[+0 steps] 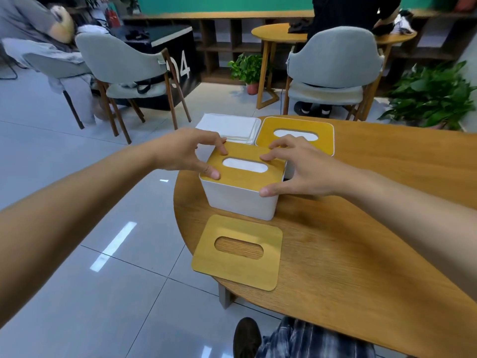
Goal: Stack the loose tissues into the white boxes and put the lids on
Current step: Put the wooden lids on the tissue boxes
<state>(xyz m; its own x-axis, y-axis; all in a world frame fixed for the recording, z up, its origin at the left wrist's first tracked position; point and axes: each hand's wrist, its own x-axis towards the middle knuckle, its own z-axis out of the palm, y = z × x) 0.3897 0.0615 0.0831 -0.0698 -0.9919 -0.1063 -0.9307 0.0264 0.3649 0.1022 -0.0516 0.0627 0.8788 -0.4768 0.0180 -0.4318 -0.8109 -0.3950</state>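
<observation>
Three white boxes stand on a round wooden table (pixel 361 241). The nearest box (pixel 240 202) carries a wooden lid (pixel 240 182) with an oval slot that shows white tissue. My left hand (pixel 183 151) presses its fingertips and thumb on the lid's left end. At the lid's right end, my right hand (pixel 304 171) presses the same way. Behind on the right, a second box has its lid (pixel 296 124) on. At the back left, a box without a lid shows a stack of white tissues (pixel 228 126). A loose wooden lid (pixel 237 270) lies flat in front of the nearest box.
The boxes stand near the table's left edge, with tiled floor (pixel 103 254) beyond. Grey chairs (pixel 124 63), another round table (pixel 278 34) and potted plants (pixel 436 94) stand further back. People are at the far left and far back. My shoe (pixel 246 337) shows below.
</observation>
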